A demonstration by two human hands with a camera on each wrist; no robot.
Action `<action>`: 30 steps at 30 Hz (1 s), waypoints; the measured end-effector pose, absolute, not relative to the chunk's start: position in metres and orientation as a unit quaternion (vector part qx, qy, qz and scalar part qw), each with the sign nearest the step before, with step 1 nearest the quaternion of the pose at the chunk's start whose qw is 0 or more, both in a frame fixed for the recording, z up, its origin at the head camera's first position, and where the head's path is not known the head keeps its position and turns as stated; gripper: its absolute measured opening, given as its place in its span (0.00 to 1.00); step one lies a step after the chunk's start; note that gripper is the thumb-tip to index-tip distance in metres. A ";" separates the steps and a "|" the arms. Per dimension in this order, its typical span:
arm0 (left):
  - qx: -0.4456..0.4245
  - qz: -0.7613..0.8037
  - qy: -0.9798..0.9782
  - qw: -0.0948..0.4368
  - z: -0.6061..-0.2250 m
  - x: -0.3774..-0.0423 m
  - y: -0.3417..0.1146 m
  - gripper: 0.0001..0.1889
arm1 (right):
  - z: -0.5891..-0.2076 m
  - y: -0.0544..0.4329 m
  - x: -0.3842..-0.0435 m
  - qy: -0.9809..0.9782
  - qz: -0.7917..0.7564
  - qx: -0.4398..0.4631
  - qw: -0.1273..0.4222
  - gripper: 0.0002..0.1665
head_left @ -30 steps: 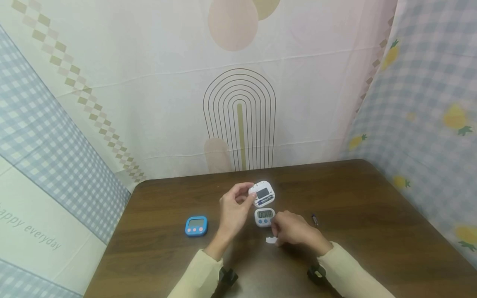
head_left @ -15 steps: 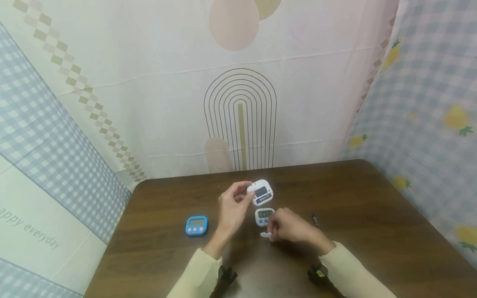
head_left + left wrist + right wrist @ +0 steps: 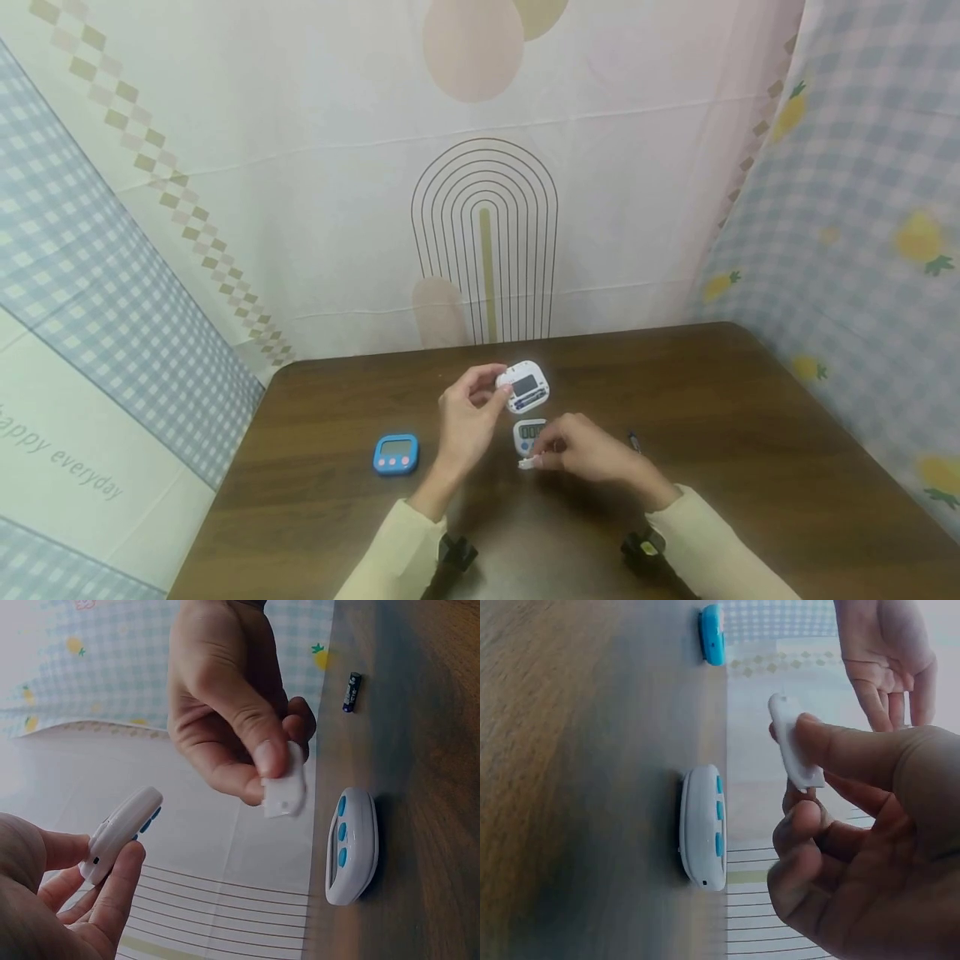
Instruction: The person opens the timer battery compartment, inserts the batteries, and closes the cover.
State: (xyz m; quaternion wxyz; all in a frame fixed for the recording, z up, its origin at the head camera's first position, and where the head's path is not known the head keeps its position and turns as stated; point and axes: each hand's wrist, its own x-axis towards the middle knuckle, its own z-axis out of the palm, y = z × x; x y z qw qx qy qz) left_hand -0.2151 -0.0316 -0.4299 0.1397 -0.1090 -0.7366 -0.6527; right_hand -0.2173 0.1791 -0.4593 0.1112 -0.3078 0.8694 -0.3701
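My left hand (image 3: 468,417) holds a white digital timer (image 3: 528,375) up over the table by its left edge. The timer's back faces me, and a battery (image 3: 531,399) lies in its uncovered compartment. With thumb and fingers my right hand (image 3: 581,448) pinches a small white battery cover (image 3: 285,787), a little below and to the right of that timer. Another white timer (image 3: 703,829) with blue buttons rests on the table behind the right hand, its display partly hidden in the head view.
On the brown table (image 3: 315,533) a blue timer (image 3: 395,455) with pink buttons lies to the left. A loose battery (image 3: 352,692) lies to the right, partly behind the right wrist in the head view. Patterned cloth (image 3: 337,208) hangs behind the table and at both sides.
My right hand has moved up and slightly left with the battery cover, which has turned in its fingers. The held timer has shifted slightly left.
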 end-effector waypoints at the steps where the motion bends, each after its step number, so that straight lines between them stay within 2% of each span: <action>1: -0.110 -0.653 -0.736 0.139 -0.430 -0.215 -0.032 0.13 | -0.459 0.180 -0.218 0.869 -0.373 -0.307 0.112 0.06; 10: -0.114 -0.656 -0.732 0.144 -0.429 -0.216 -0.032 0.13 | -0.451 0.184 -0.217 0.822 -0.470 -0.265 0.182 0.06; 15: -0.117 -0.652 -0.734 0.150 -0.429 -0.217 -0.031 0.13 | -0.446 0.184 -0.217 0.829 -0.476 -0.247 0.159 0.07; 30: -0.109 -0.650 -0.736 0.151 -0.430 -0.215 -0.031 0.13 | -0.440 0.185 -0.214 0.801 -0.577 -0.110 0.114 0.14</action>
